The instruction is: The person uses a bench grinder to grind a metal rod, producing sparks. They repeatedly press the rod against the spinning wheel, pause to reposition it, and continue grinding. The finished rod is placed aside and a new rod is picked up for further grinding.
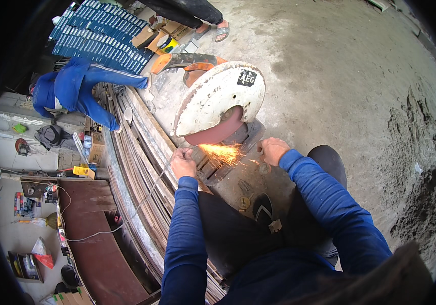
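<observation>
A cut-off saw point(213, 96) stands on the floor in front of me, with a chipped white guard and an orange-and-black handle. Its reddish-brown disc point(217, 131) shows below the guard. Bright orange sparks point(223, 153) spray rightward from the disc's lower edge over the dark metal base point(217, 173). My left hand point(183, 162) is closed just left of the sparks, its fingertips close to the disc; what they grip is too small to make out. My right hand point(274, 151) is curled at the base's right side, and what lies in its fingers is hidden.
Long metal bars point(144, 147) lie along my left. A grey cable point(144, 203) loops from near my left hand across a brown metal cabinet point(93, 244). A person in blue point(78, 89) bends over at the far left; another stands beyond the saw. A sand heap point(416, 162) is at right.
</observation>
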{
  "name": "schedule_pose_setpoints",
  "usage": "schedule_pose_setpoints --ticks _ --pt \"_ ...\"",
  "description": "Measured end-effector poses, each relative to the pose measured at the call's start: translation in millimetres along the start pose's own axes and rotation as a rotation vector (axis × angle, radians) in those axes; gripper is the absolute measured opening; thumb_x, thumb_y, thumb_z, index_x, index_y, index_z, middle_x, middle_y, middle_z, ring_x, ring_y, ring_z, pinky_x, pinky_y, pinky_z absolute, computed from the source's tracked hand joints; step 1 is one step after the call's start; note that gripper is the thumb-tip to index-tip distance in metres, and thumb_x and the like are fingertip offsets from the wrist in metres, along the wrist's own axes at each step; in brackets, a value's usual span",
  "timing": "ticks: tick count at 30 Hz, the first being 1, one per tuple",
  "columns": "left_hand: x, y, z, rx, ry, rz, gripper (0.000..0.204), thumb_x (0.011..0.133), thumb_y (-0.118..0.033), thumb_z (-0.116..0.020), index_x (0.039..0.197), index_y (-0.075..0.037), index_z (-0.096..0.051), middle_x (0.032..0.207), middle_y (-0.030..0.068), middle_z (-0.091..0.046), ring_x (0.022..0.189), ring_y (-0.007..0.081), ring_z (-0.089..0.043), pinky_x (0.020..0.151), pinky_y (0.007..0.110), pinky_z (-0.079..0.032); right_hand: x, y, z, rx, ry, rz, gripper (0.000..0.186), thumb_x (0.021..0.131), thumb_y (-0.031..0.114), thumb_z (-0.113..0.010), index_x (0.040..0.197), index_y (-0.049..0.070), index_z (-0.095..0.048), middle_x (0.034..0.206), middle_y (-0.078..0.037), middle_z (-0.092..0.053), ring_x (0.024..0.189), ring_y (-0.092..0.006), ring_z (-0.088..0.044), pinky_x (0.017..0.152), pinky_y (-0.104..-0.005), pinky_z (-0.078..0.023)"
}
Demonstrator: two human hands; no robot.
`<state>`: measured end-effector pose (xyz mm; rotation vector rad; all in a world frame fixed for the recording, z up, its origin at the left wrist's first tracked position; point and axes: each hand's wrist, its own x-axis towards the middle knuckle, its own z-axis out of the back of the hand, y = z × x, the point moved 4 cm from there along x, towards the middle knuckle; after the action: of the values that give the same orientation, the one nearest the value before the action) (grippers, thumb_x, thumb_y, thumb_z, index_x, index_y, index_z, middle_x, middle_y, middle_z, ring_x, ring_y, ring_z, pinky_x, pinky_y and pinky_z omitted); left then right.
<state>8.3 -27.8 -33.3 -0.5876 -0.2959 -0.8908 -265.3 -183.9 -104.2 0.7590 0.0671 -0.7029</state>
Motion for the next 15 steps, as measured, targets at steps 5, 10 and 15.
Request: schedule_pose_setpoints --ticks 5,10,15 --pt "-6 19 7 -0.359 0.161 0.298 0.011 0.086 -0.012 -0.071 0.087 -0.001 -0.067 0.077 0.0130 -0.068 0.064 0.0249 -0.066 0.060 0.034 -0.051 -4 1 3 -0.016 -0.043 0.020 0.030 0.075 0.016 -0.069 0.104 0.012 -0.072 0.104 -0.016 -0.070 0.099 -0.0327 -0.067 0.085 -0.0408 -0.054" --pt "-47 7 48 -1.049 0.265 0.679 0.019 0.094 -0.019 -0.066 0.094 0.000 -0.066 0.075 0.0040 -0.066 0.061 0.0126 -0.064 0.054 0.022 -0.051 -7 0 2 0.023 -0.058 0.049 0.029 0.074 0.016 -0.068 0.102 0.009 -0.072 0.097 -0.017 -0.071 0.095 -0.0341 -0.068 0.084 -0.0426 -0.054" --pt "-67 -24 81 -1.367 0.264 0.803 0.021 0.096 -0.023 -0.064 0.098 -0.003 -0.066 0.076 0.0036 -0.067 0.062 0.0132 -0.064 0.057 0.024 -0.051 -7 3 1 0.046 -0.078 0.112 0.028 0.073 0.017 -0.068 0.099 0.006 -0.071 0.092 -0.018 -0.071 0.092 -0.0354 -0.067 0.082 -0.0436 -0.053"
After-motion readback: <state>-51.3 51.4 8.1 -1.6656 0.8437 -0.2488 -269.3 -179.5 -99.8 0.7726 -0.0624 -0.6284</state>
